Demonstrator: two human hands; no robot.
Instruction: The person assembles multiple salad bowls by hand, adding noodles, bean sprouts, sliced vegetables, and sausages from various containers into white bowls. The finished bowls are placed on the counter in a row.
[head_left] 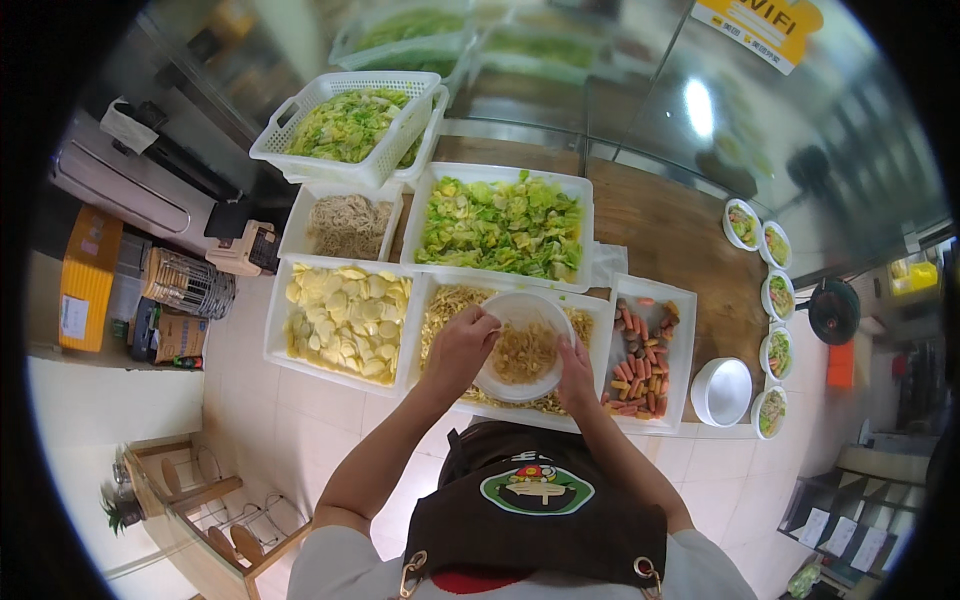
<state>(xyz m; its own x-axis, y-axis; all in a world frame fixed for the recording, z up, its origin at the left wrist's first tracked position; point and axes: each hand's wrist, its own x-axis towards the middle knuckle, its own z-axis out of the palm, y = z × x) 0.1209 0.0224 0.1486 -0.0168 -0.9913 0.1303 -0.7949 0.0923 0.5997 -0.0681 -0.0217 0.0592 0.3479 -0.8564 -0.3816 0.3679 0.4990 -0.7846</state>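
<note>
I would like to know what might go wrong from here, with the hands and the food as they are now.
The white bowl in the right hand may tip and drop its pale strands into the tray below.
The right forearm might knock the bowl stack near the table's front edge.
The basket of cut leaves, resting on another white container, could slide if bumped.

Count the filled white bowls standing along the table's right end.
5, in a curved row from back to front: farthest bowl, second bowl, third bowl, fourth bowl, and nearest bowl, right of the white bowl stack. None looks hidden. The held bowl isn't counted.
</note>
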